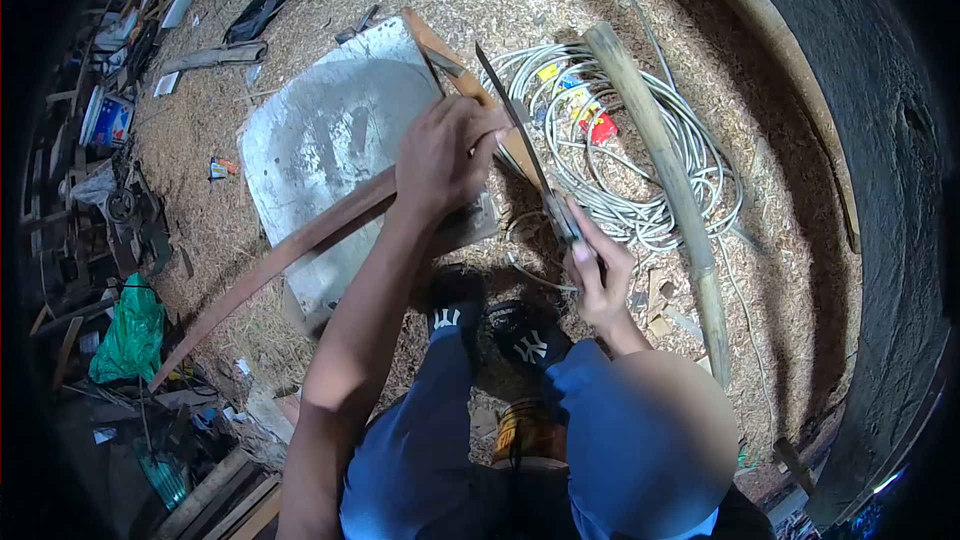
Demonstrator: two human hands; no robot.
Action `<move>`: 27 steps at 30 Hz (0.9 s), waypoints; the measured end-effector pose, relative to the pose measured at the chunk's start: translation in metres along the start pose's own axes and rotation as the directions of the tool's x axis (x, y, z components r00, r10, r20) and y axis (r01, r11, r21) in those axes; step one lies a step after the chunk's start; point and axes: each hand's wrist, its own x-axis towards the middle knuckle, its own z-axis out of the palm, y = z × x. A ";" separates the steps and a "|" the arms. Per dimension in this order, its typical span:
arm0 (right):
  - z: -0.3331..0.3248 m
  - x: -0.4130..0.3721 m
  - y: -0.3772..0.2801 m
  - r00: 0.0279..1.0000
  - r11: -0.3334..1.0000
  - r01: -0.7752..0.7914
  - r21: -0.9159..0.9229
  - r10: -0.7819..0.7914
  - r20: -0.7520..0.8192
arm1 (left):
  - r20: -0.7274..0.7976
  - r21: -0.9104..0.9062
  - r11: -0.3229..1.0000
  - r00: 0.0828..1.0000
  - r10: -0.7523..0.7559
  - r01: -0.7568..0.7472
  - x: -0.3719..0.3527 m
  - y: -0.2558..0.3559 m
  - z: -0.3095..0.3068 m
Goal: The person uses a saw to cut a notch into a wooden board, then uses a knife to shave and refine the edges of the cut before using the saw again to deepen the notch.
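A long reddish wooden strip [290, 250] runs from the lower left up to the middle, and my left hand [437, 155] is wrapped round it near its upper end. My right hand [598, 265] grips the handle of a saw [522, 130], whose dark blade points up and away from me. The blade lies beside the strip's end, just right of my left fingers; whether they touch is unclear. Beneath my left hand are an orange-brown wooden piece [424, 34] and a pale, worn board [335, 130].
Coiled white cable [715, 175] lies to the right, with a bamboo pole [655, 130] across it. Wood shavings cover the ground. A green plastic bag [130, 335] and scrap wood are at the left. A dark curved wall [880, 140] stands at the right.
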 end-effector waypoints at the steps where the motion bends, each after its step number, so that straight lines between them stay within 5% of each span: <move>1: 0.000 -0.003 0.001 1.000 1.000 0.000 0.000 0.000 0.001 | 0.005 0.014 1.000 1.000 0.002 -0.002 -0.001 0.000 -0.001; 4: -0.009 -0.022 0.008 0.995 0.994 -0.097 0.043 0.097 0.009 | -0.005 0.038 0.999 1.000 0.016 -0.016 0.002 -0.002 -0.001; 8: -0.014 -0.070 0.027 0.993 0.996 0.023 0.084 -0.013 -0.116 | -0.036 0.039 0.998 0.998 0.050 -0.049 -0.001 -0.001 0.002; 13: -0.004 -0.003 0.000 1.000 0.994 -0.003 0.113 -0.001 0.031 | 0.001 0.024 1.000 1.000 0.005 -0.005 0.005 0.001 -0.004; 19: -0.009 -0.037 0.018 0.999 0.997 -0.013 0.073 0.016 -0.038 | -0.040 0.040 0.998 0.998 0.052 -0.050 0.005 -0.004 0.002; 23: -0.021 -0.067 0.022 0.990 0.970 -0.090 0.228 0.112 -0.086 | 0.005 0.060 0.998 1.000 0.003 -0.003 0.002 0.000 0.000; 27: -0.002 0.000 -0.013 0.997 0.989 -0.066 0.131 0.071 -0.031 | 0.008 0.056 0.998 1.000 0.030 -0.030 0.004 0.000 -0.001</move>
